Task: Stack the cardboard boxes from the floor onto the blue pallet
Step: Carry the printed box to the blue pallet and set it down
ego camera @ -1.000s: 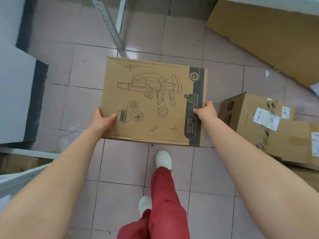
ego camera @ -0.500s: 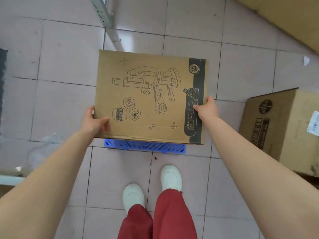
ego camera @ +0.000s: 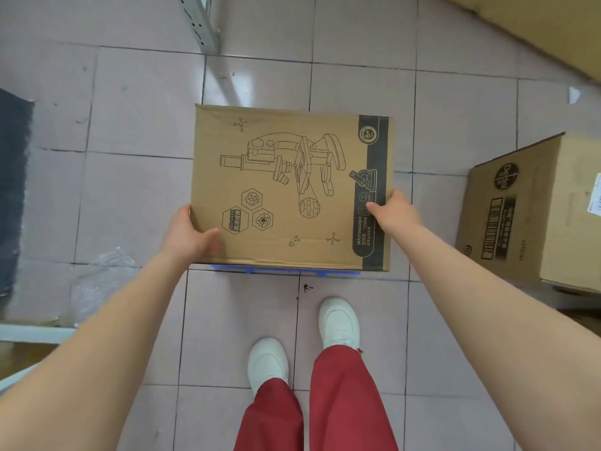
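Note:
A flat cardboard box (ego camera: 286,190) printed with a microscope drawing and a black side strip fills the middle of the view. My left hand (ego camera: 187,237) grips its near left edge, and my right hand (ego camera: 392,211) grips its right edge over the black strip. Directly under the box lies the blue pallet (ego camera: 283,271); only a thin blue strip shows along the box's near edge. Whether the box rests on the pallet or hovers just above it cannot be told. A second cardboard box (ego camera: 533,216) with a barcode stands on the floor to the right.
My white shoes (ego camera: 340,322) and red trousers stand just in front of the pallet. A metal rack leg (ego camera: 198,24) crosses the pink tiled floor at the top. Crumpled clear plastic (ego camera: 100,281) lies left, beside a dark mat (ego camera: 13,187). A large cardboard sheet (ego camera: 549,27) fills the top right corner.
The pallet came into view under the box as I stepped forward. The box has dropped lower over it, so less of the blue shows now. Both hands kept their hold.

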